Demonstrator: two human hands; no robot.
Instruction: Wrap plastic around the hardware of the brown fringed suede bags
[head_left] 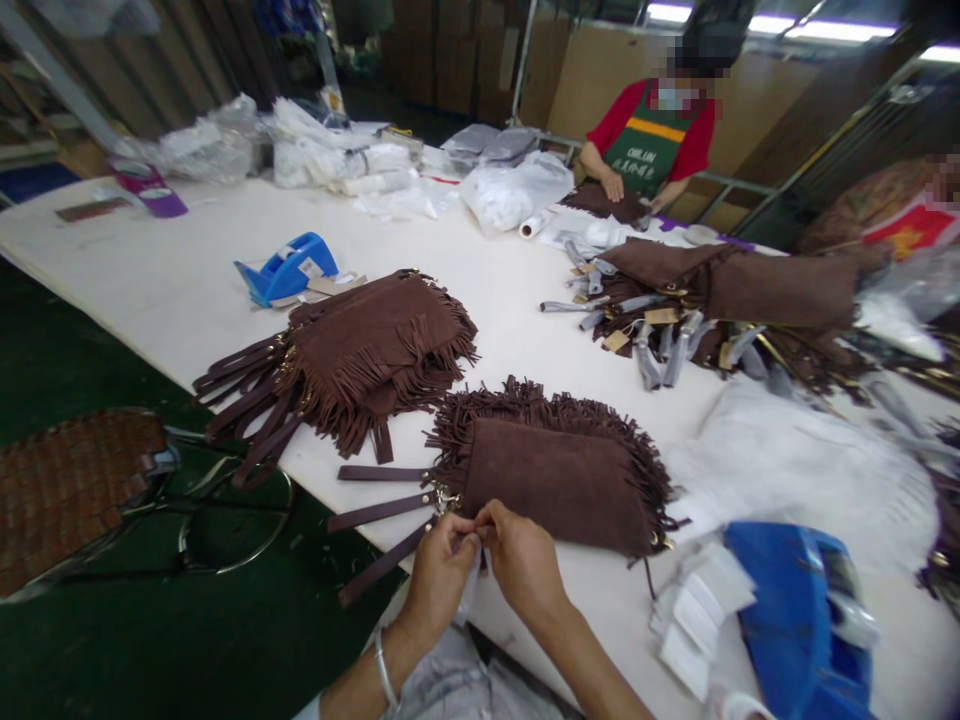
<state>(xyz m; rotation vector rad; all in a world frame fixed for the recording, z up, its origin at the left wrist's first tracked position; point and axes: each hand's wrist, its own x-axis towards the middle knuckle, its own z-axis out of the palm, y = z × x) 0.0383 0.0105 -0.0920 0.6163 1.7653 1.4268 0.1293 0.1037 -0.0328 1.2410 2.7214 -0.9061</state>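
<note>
My left hand (441,572) and my right hand (523,562) meet at the table's near edge, thumbs and fingers pinched together. A translucent greyish strip (470,590), like plastic wrap, hangs down between them; the fingers cover its upper end. Just beyond lies a dark brown fringed suede bag (551,480), flat, with several wrist straps (382,512) and metal clasps (444,498) at its left end. Further left sits a stack of similar fringed bags (375,335), straps pointing left.
At right stands a blue tape dispenser (799,610) beside white paper slips (701,610). Another blue dispenser (289,268) is farther left. Bags with plastic-wrapped straps (780,285) are piled at right. A co-worker in a green apron (645,150) handles a brown piece across the white table (202,235).
</note>
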